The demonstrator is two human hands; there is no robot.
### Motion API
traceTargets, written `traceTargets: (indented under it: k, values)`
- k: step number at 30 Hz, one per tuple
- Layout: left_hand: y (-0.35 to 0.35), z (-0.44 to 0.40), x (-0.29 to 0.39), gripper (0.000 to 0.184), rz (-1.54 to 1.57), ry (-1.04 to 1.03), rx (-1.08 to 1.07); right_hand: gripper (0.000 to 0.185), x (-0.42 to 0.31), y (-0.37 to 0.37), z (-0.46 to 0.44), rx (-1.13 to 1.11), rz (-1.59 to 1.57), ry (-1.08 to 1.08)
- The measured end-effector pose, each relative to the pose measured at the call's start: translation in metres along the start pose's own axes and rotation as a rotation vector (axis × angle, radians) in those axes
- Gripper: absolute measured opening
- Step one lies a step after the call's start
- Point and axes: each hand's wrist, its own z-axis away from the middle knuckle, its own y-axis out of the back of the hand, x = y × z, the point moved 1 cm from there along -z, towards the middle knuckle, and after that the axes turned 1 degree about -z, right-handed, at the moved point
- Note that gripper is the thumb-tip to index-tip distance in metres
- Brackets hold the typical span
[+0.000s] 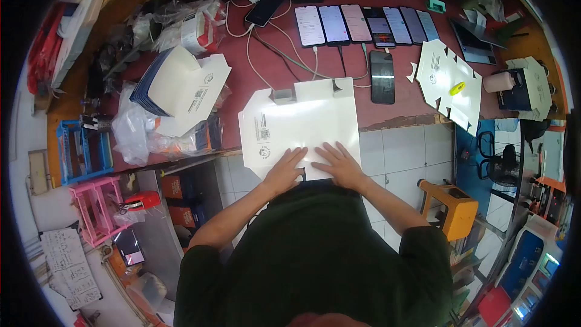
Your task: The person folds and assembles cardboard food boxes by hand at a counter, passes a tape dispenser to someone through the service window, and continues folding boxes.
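A white die-cut cardboard sheet (302, 118) with cut flaps and small black print lies in front of me at the table's near edge. My left hand (287, 168) rests on its near part, fingers outstretched. Beside it my right hand (339, 165) presses flat on the same sheet, fingers spread. Neither hand grips anything. To the left stands a stack of folded cardboard sheets (181, 88), white inside and dark blue outside. Another white cardboard sheet (445, 82) lies at the right, with a yellow marker (457, 88) on it.
A row of several lit phones (334, 24) lies along the back of the red table (266, 60), with charging cables around them. A dark phone (382, 77) lies just beyond my sheet. Plastic bags (134, 124) crowd the left. A yellow stool (451, 206) stands on the tiled floor.
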Motion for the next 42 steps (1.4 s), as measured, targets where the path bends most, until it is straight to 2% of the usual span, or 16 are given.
traceTargets:
  k: [3,5,9,11,15,17,19,21,22,24,31,35,37,39,41,42]
  values:
    - [0.002,0.001,-0.003,0.030,0.029,-0.035,0.005,0.062,0.003,-0.013,0.004,0.104,0.020,0.027]
    - [-0.003,0.008,0.001,0.028,-0.057,-0.060,0.163,0.062,0.006,-0.017,0.004,0.139,-0.034,0.031]
    - [-0.008,0.017,-0.004,0.028,-0.118,-0.014,0.223,0.059,0.004,-0.015,0.002,0.143,-0.080,0.006]
    - [-0.013,0.019,-0.008,0.022,0.025,-0.021,0.351,0.057,0.007,-0.016,0.002,0.133,-0.074,0.010]
    - [0.003,0.006,-0.016,0.020,0.212,0.042,0.447,0.052,0.010,-0.015,0.000,0.140,-0.073,0.021]
    - [0.026,-0.006,-0.021,0.019,0.533,0.460,0.149,0.054,0.012,-0.016,-0.001,0.146,-0.075,0.027]
    - [0.020,-0.016,-0.033,0.023,0.559,0.513,0.087,0.055,0.013,-0.016,-0.001,0.153,-0.074,0.034]
    - [0.017,-0.023,-0.035,0.030,0.377,0.423,0.336,0.053,0.014,-0.016,-0.003,0.150,-0.059,0.038]
    - [0.017,-0.025,-0.029,0.030,0.377,0.420,0.333,0.053,0.014,-0.015,-0.004,0.151,-0.059,0.034]
    - [0.021,-0.023,-0.016,0.039,0.130,0.512,0.423,0.048,0.013,-0.017,-0.004,0.143,-0.065,0.017]
    - [0.035,-0.024,-0.014,0.047,0.051,0.596,0.400,0.046,0.009,-0.021,-0.005,0.187,-0.102,-0.012]
    - [0.029,-0.002,-0.022,0.056,0.159,0.471,0.446,0.045,0.014,-0.012,-0.002,0.196,-0.113,0.000]
    - [0.033,0.020,-0.018,0.066,0.081,0.512,0.718,0.043,0.014,0.002,0.000,0.207,-0.125,-0.033]
    - [0.016,0.044,-0.031,0.076,0.108,0.672,0.812,0.043,0.010,0.021,0.006,0.268,-0.130,-0.092]
    - [-0.015,0.062,-0.067,0.078,0.265,0.872,0.925,0.044,0.009,0.034,0.011,0.337,-0.133,-0.145]
    - [-0.021,0.066,-0.076,0.078,0.260,0.860,0.937,0.049,0.011,0.038,0.018,0.460,-0.183,-0.253]
